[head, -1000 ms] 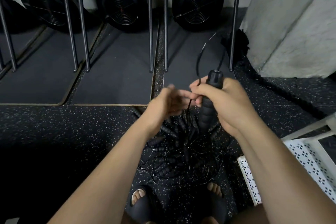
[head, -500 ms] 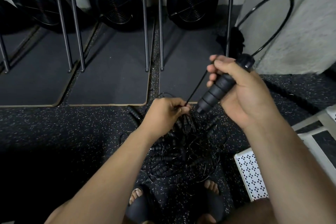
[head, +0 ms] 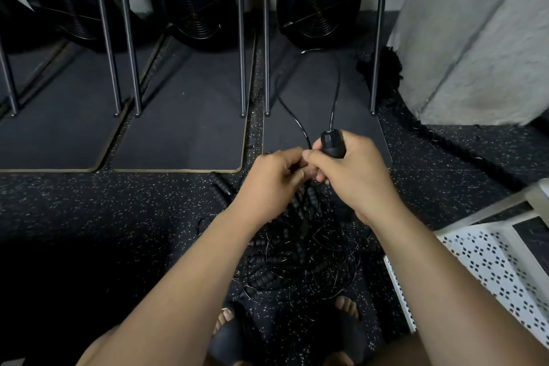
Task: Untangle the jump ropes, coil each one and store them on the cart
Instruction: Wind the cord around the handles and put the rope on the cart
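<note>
Head view, looking down at a speckled rubber floor (head: pixel 89 202). Along the far wall three black fan-wheel housings (head: pixel 194 0) are lined up, with dark floor mats (head: pixel 178 128) laid in front and thin metal uprights (head: pixel 105 33) planted between them.

Just left of the hands, one ribbed foam handle (head: pixel 221 186) is left lying loose on the floor. The left hand (head: pixel 273 181) is curled shut, and the thin black cable (head: pixel 335 89) looks to be pinched in its fingers, though the exact pinch point is hidden.

Under both hands the tangled jump ropes (head: pixel 297 249) are heaped on the floor, near the black slides (head: pixel 234 336) on the feet. It's a mess of wire loops and ribbed grips, and no single rope can be picked out.

The right hand (head: pixel 353 175) is wrapped around a black jump rope handle (head: pixel 332 142), held upright with its cap end poking out on top. From that cap the cable is looped out over the far mat and back down to where the two hands are pressed together, knuckles touching.

Further right, a frayed thick black rope (head: pixel 386 68) is trailed along the base of a grey concrete pillar (head: pixel 475 33). At the near right the white perforated cart (head: pixel 490 264) is parked, just beside the pile.
</note>
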